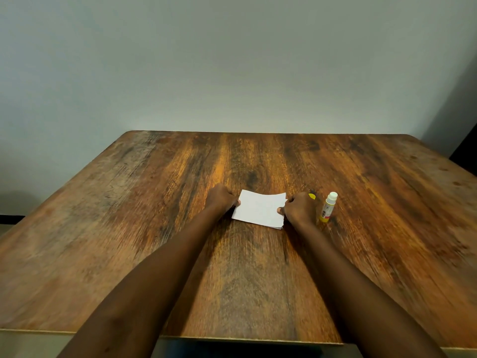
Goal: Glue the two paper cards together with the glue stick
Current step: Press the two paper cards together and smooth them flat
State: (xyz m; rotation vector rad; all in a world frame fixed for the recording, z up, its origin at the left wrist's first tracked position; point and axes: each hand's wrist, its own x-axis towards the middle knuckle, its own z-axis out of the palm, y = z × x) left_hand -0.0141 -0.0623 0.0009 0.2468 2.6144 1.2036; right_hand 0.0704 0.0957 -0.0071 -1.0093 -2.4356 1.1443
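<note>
Cards (pixel 259 209): one stack | hands: two gripping | glue stick (pixel 328 207): one upright

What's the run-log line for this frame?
left hand: grips white card stack at left edge | right hand: grips its right edge | glue stick: upright, uncapped, right of hand | yellow cap: behind right hand

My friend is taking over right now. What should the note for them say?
Left hand: gripping the left edge of the white paper cards.
Right hand: gripping their right edge.
The cards lie stacked on the wooden table, far edge lifting a little.
Glue stick: standing upright just right of the right hand, white tip showing; a yellow piece, probably its cap, lies behind that hand.
Done: cards look placed together. Whether glue is between them cannot be seen.
Left: probably press the cards flat, then recap the glue stick.
</note>
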